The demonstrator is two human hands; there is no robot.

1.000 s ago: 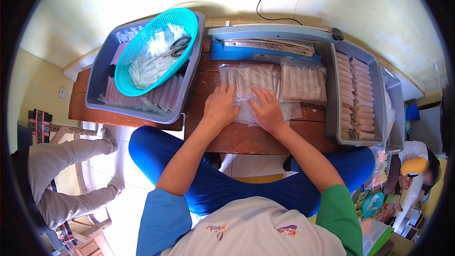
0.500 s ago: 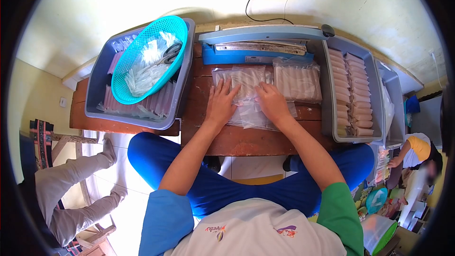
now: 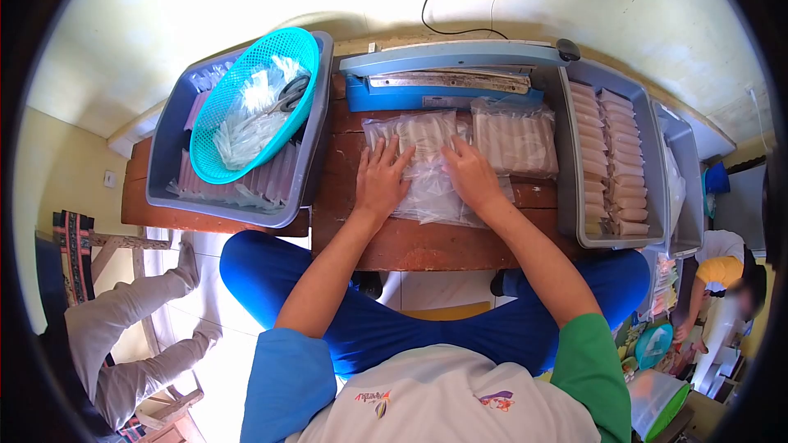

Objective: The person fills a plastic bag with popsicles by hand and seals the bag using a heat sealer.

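Observation:
On the wooden table, a clear plastic bag (image 3: 424, 133) holds a row of pale tube-shaped packets, its loose open end lying toward me. My left hand (image 3: 382, 178) rests on the bag's left side with fingers stretched out. Against its right side lies my right hand (image 3: 473, 176), fingers extended and partly bent, the tips touching the plastic. Whether the right fingertips pinch the film is hard to see. Just right of this bag lies a filled bag (image 3: 515, 141) of similar tubes.
A blue paper cutter (image 3: 443, 82) stands behind the bags. At left, a turquoise basket (image 3: 205, 152) with plastic wrappers and scissors (image 3: 294, 93) sits on a grey bin (image 3: 156, 184). Another grey bin (image 3: 584, 238) at right holds stacked tubes. Other people (image 3: 135, 312) are at both sides.
Both hands stay on the bag, almost still. The bag's plastic lies slightly differently between them. At far right, a person has shifted posture.

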